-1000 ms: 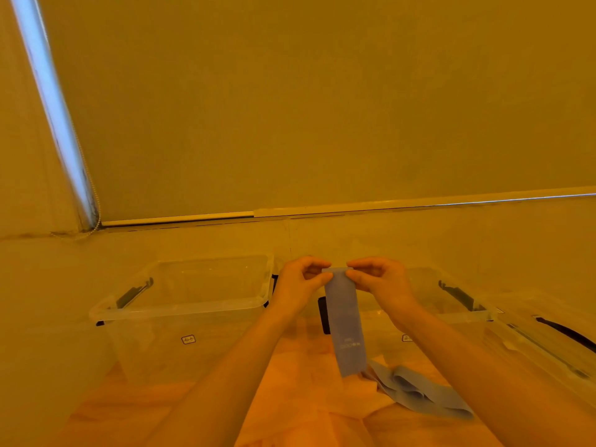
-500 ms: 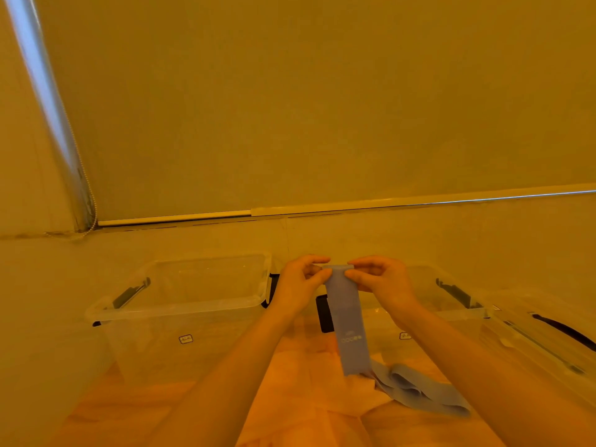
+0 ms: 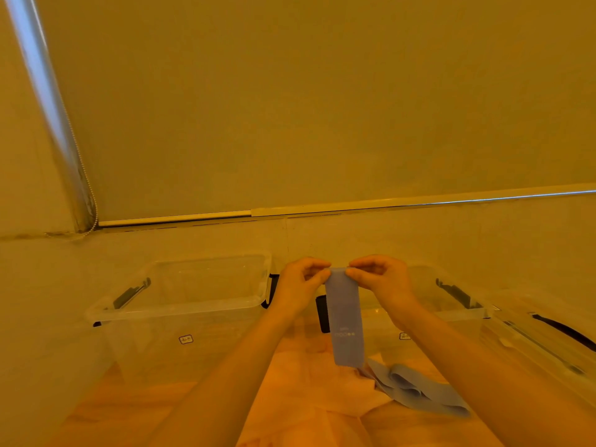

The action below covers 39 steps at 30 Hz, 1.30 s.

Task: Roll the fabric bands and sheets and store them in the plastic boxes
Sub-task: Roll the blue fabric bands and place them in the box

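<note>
Head view showed the left hand (image 3: pixel 298 285) and right hand (image 3: pixel 382 280) pinching the blue band's (image 3: pixel 346 321) top edge at frame centre, between two clear plastic boxes (image 3: pixel 180 309).

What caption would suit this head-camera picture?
Both hands, left and right, pinch the top of a hanging blue band before clear boxes.

2 bare forearms end in the hands (image 3: pixel 346 285) (no sleeves, rings or watch visible).
</note>
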Motion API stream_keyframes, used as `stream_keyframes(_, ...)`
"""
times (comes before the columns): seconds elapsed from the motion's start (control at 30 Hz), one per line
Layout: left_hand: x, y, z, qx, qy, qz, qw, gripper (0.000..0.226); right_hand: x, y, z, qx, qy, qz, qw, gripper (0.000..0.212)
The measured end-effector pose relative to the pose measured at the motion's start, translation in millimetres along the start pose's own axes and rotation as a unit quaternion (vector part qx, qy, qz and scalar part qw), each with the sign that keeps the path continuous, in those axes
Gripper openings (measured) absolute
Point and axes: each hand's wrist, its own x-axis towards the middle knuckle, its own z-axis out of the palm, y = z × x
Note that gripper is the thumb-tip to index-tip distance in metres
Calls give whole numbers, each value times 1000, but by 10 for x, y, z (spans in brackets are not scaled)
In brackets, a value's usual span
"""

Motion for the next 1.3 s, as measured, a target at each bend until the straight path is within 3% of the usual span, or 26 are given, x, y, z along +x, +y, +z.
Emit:
stream_keyframes(0.13, -20, 12, -5, -2, -4, -17, 1000, 19, -3, 2, 4, 8, 10, 8, 1000, 14)
stream_keyframes(0.43, -30, 55, 12, 3, 3, -16, 1000, 6, -8, 14, -31, -10, 3, 8, 1000, 23)
stream_keyframes(0.9, -2, 59, 0, 10, 19, -15, 1000, 17, -8, 19, 7, 33, 28, 37, 998, 16)
stream_keyframes(1.3, -22, 25, -10, -13, -11, -2, 1000, 7, -52, -18, 23, 28, -4, 1, 1000, 22)
